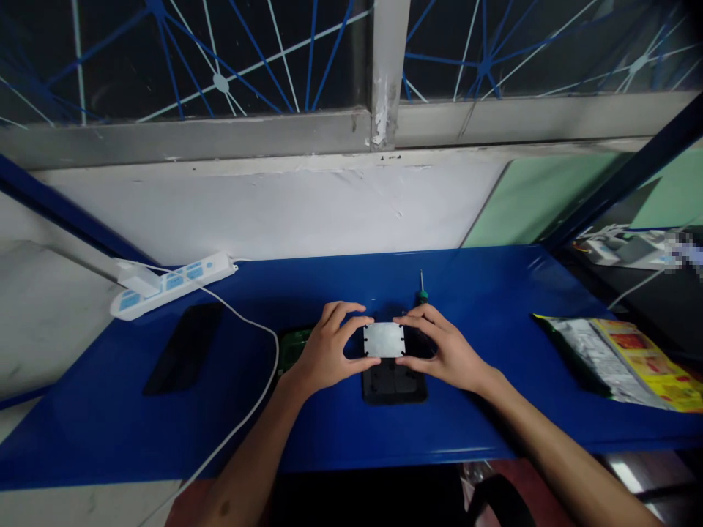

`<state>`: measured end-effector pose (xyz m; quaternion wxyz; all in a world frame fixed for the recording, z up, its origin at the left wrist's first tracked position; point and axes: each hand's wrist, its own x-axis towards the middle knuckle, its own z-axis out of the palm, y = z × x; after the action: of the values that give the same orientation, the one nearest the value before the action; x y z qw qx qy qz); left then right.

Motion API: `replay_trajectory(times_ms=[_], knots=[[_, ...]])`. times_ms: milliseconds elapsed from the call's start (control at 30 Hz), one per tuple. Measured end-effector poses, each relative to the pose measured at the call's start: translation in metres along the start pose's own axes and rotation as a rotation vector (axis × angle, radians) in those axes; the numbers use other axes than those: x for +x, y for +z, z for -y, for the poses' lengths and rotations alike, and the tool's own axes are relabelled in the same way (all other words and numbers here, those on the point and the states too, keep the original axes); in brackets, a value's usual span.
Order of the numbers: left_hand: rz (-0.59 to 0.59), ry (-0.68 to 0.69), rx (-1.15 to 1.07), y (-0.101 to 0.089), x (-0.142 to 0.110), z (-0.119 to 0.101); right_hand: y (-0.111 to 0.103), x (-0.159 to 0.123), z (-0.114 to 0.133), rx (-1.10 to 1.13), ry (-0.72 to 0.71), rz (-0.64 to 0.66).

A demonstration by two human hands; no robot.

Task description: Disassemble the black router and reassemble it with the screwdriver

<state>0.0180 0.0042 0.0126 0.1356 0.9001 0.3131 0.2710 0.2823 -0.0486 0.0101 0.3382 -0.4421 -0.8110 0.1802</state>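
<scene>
Both my hands hold a small translucent white square piece (384,339) with black tabs at its corners, just above a black square housing (393,382) on the blue table (494,293). My left hand (325,350) pinches its left edge with thumb and fingers curled. My right hand (442,350) pinches its right edge the same way. A green circuit board (291,348) lies partly hidden under my left hand. A green-handled screwdriver (422,288) lies just beyond my right hand.
A white power strip (171,283) with a plug sits at the back left, its white cable (258,366) running down off the table's front edge. A black phone (184,347) lies left. A yellow and silver packet (626,356) lies at the right.
</scene>
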Motion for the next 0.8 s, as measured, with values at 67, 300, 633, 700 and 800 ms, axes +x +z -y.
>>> replay_trajectory(times_ms=[67,300,633,700,800], knots=[[0.02,-0.004,0.008,0.0,-0.001,0.001,0.001,-0.001,0.0,0.037,-0.002,0.0],[0.056,0.008,0.001,0.006,-0.002,-0.005,0.003,-0.001,0.006,0.053,-0.083,-0.029],[-0.012,0.032,-0.105,0.015,0.001,-0.022,0.008,0.0,0.006,0.041,-0.118,0.016],[-0.06,0.027,-0.147,0.014,0.001,-0.022,0.008,-0.001,0.004,0.026,-0.113,0.01],[-0.138,0.021,-0.19,0.012,0.001,-0.022,0.01,-0.001,0.002,-0.021,-0.1,0.023]])
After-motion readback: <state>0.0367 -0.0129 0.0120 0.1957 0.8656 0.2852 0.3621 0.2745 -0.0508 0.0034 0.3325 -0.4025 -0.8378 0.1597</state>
